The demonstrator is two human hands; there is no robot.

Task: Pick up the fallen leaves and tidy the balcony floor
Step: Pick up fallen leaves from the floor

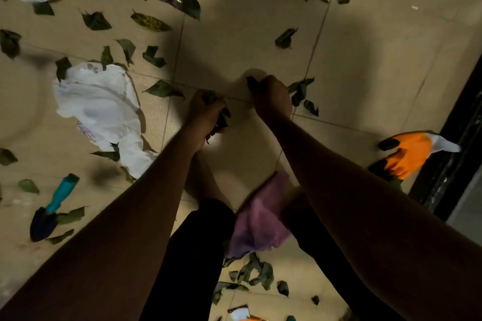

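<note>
One head-worn wide-angle view looks steeply down along both forearms (146, 203). Tiled floor (365, 60) fills the frame, near, spreading beyond and beside the fingers (263, 86).

White plastic bag (99, 107) lay crumpled left, teal-handled trowel (54, 205) below it, orange glove (407, 154) right, purple cloth (260, 216) lower centre

The light is dim and warm; a broad shadow darkens the tiled floor (234, 47) centrally. Glare shines top right, and the edges look smeared.
</note>
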